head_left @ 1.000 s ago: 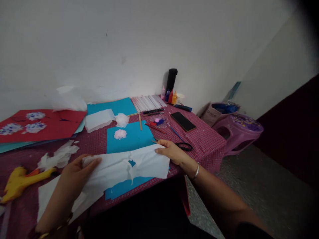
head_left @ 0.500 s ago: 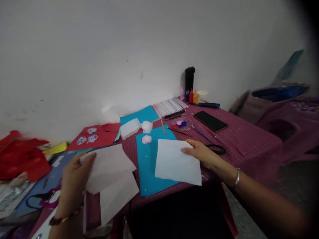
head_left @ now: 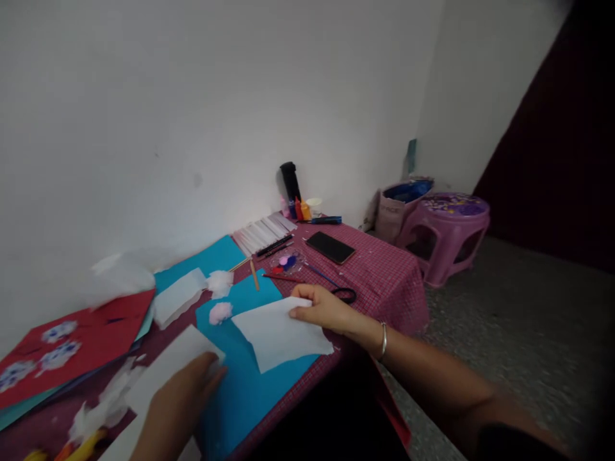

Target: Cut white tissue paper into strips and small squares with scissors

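Observation:
My right hand [head_left: 321, 310] is closed on a sheet of white paper [head_left: 278, 333], pinching its upper right corner. The sheet is held tilted over blue sheets [head_left: 245, 397]. Slightly blurred, my left hand [head_left: 187, 390] has its fingers apart over more white paper [head_left: 163, 365], at that paper's right side. Whether it touches that paper I cannot tell. On the blue sheet sits a pale pink crumpled tuft [head_left: 221, 313], with a white tuft [head_left: 220, 283] behind it. A folded white tissue [head_left: 180, 296] lies to the left of these.
A red sheet [head_left: 110, 333] with printed flower shapes lies at left. Behind are white strips [head_left: 264, 234], pens [head_left: 275, 246], a paint palette [head_left: 287, 261], a phone [head_left: 330, 247], small paint bottles [head_left: 305, 210] and a cutter [head_left: 327, 220]. A pink stool [head_left: 444, 234] stands on the floor.
The view has turned to the right. My left hand has moved from the left edge of its white paper to the right side. My right hand still holds its sheet, now tilted more.

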A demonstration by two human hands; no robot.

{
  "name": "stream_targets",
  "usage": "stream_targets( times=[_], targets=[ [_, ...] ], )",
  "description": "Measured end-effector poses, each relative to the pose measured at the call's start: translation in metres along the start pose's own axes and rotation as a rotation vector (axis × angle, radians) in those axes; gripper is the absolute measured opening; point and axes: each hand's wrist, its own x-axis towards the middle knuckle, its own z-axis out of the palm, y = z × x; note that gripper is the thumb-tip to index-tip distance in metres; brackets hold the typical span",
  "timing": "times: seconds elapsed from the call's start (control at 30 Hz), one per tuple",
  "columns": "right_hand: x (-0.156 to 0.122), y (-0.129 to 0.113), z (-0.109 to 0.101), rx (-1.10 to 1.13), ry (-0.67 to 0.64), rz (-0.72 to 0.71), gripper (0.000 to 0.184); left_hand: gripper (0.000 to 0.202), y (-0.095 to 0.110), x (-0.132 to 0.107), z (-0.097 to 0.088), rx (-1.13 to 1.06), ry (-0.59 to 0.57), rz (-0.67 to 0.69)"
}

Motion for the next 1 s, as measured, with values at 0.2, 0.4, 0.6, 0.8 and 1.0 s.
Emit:
stream_targets(
  times=[0.2,0.4,0.6,0.8,1.0],
  targets=[
    [-0.012,-0.012,0.009,-0.171,-0.092,-0.117,0.011,0.066,0.043,-0.006,-0.009,-0.334,0.434,0.265],
    [-0.027,-0.027,0.015,-0.342,-0.196,-0.37,0.008,0.016,0.104,-0.014,-0.027,-0.499,0.359,0.529],
    [-0.03,-0.032,0.011,-0.116,-0.15,-0.352,0.021,0.029,0.102,-0.034,-0.016,-0.562,0.327,0.278],
    [-0.031,-0.026,0.021,-0.137,-0.161,-0.298,0.01,0.022,0.107,-0.045,-0.01,-0.796,0.099,0.293],
    [-0.034,-0.023,0.033,-0.215,-0.208,-0.297,0.007,0.009,0.115,-0.044,-0.007,-0.988,0.279,0.326]
  ],
)
